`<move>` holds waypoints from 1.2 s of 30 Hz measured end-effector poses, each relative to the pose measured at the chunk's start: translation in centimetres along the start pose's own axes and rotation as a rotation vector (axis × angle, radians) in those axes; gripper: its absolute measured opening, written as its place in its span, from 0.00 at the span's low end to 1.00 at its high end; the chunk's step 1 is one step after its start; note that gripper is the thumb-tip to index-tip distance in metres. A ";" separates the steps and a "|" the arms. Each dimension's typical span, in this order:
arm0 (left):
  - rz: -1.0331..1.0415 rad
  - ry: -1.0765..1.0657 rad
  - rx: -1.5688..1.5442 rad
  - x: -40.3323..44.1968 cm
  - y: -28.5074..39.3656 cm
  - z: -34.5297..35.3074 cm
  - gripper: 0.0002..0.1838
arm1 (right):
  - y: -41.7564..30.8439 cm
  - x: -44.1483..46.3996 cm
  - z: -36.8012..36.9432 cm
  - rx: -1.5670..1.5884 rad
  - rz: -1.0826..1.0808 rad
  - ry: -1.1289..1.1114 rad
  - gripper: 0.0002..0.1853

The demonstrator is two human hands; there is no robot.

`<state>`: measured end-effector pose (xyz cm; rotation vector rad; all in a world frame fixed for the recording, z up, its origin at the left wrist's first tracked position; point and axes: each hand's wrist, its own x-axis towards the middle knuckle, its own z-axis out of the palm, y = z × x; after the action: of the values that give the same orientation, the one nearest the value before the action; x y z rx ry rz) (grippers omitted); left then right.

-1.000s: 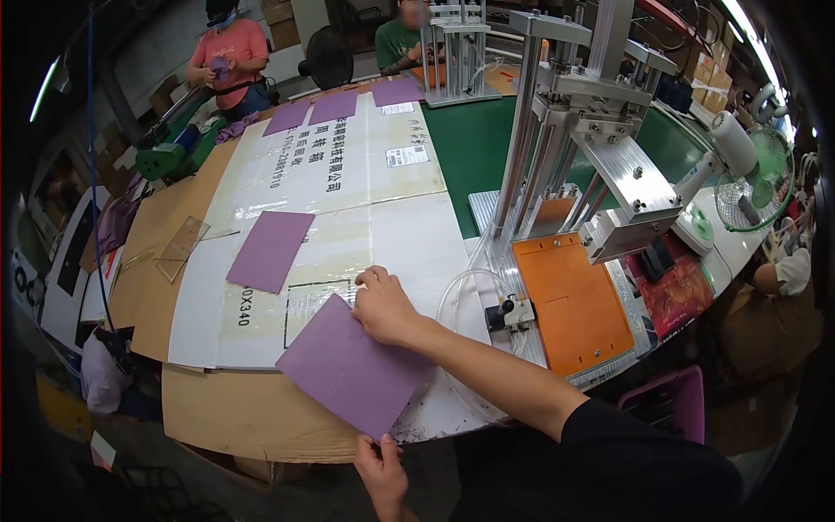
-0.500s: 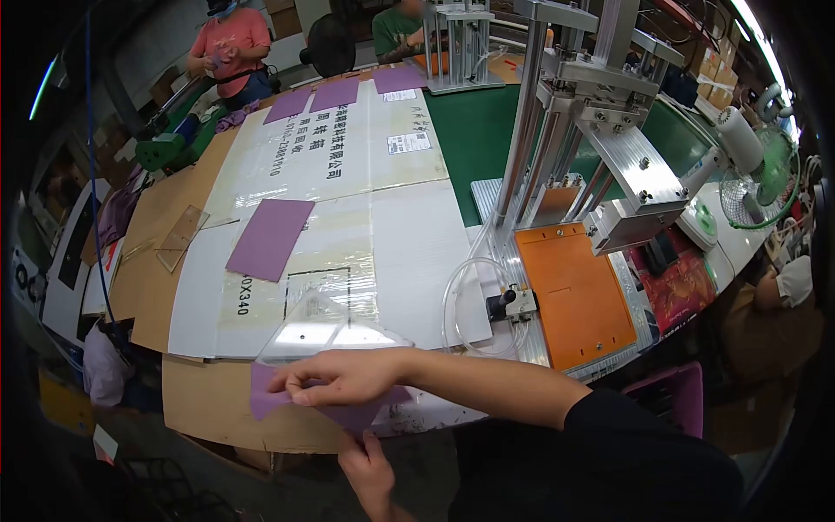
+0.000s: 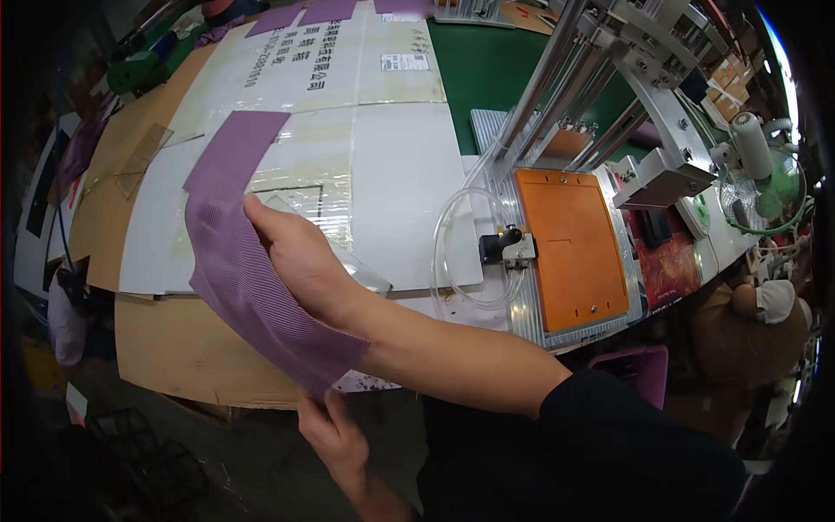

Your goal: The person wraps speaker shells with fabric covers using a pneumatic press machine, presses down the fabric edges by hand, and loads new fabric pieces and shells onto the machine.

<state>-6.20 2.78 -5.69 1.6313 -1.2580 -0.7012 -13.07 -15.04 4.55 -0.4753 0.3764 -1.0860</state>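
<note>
Over the near edge of the cardboard-covered desk [image 3: 405, 191], the left hand [image 3: 335, 439] pinches the raised purple cloth's [image 3: 252, 291] lower corner and the right hand [image 3: 304, 265] apparently grips its upper edge, handling that calls for steady support.

Worktop [image 3: 729, 250] covered by flattened white cardboard with black print [image 3: 404, 191]; flat brown cardboard [image 3: 196, 357] at 8 o'clock, smooth green mat [image 3: 478, 74] at 1. Rectangular purple sheet [image 3: 239, 143] and clear flat pieces [image 3: 139, 165] at 10, more purple sheets [image 3: 326, 10] at 11. Silver metal fixture [image 3: 529, 304] bearing rectangular orange plate [image 3: 578, 261], 3 o'clock.
</note>
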 end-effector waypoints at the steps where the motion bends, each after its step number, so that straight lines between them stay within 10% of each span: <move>1: 0.010 0.012 -0.073 0.0 0.2 0.4 0.15 | 0.3 0.0 -0.2 0.032 -0.015 0.004 0.21; 23: -0.296 0.088 -0.946 1.9 2.8 9.3 0.42 | 3.3 0.8 1.3 -0.261 -0.235 0.052 0.21; 28: -0.079 0.232 -0.539 2.1 2.7 8.1 0.25 | 1.2 0.2 4.3 -0.210 -0.274 0.180 0.23; 30: -0.370 0.186 -0.838 1.9 2.1 7.1 0.20 | 0.3 2.1 3.4 -0.537 -0.299 0.269 0.24; 33: -0.505 0.183 -0.966 1.2 2.1 6.2 0.18 | -3.4 4.4 4.9 -0.113 -0.314 0.095 0.17; 36: -0.539 0.203 -0.924 -0.7 2.8 4.3 0.17 | -7.7 2.1 6.0 -1.015 -0.736 0.158 0.10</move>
<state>-11.29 1.91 -4.96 1.1807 -0.2202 -1.1840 -14.88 -18.80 13.67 -1.5147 0.9447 -1.6035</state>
